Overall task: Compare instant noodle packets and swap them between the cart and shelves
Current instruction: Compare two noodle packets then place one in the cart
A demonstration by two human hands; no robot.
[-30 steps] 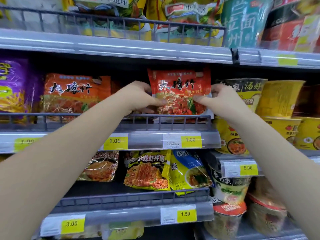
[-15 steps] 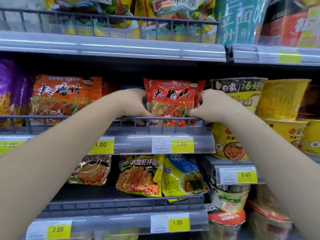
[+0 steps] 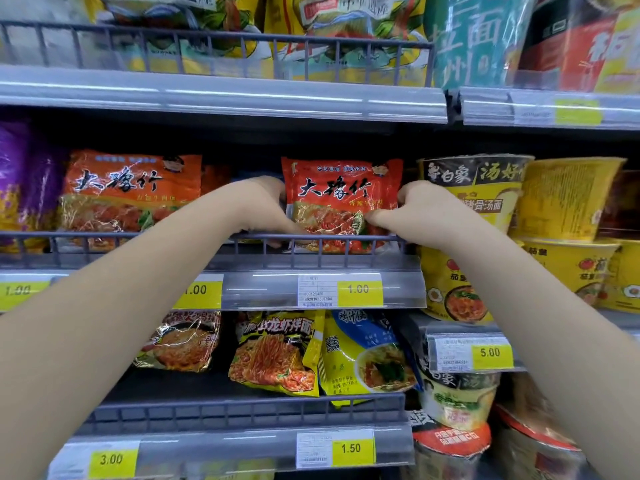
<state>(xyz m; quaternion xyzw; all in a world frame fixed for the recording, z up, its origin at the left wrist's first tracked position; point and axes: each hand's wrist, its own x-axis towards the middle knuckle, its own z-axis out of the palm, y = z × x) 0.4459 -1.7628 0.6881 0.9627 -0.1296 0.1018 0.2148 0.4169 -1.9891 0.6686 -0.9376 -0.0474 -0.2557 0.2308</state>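
Note:
A red noodle packet (image 3: pixel 341 195) with black characters stands upright on the middle shelf behind the grey wire rail (image 3: pixel 346 242). My left hand (image 3: pixel 259 206) grips its left edge, thumb on the front low down. My right hand (image 3: pixel 412 211) pinches its right edge, thumb on the picture of noodles. The packet's bottom sits behind the rail. An orange packet of the same brand (image 3: pixel 131 195) stands further left on the same shelf. No cart is in view.
Yellow noodle bowls (image 3: pixel 568 199) stack right of the red packet. Purple packets (image 3: pixel 20 181) sit at far left. Below are yellow and blue packets (image 3: pixel 277 351) and bowls (image 3: pixel 457 403). Large packs (image 3: pixel 346 32) fill the top shelf. Yellow price tags (image 3: pixel 358 289) line the shelf edges.
Both hands lowered the red packet from above the rail down onto the middle shelf, and it now stands behind the rail. The camera moved slightly closer.

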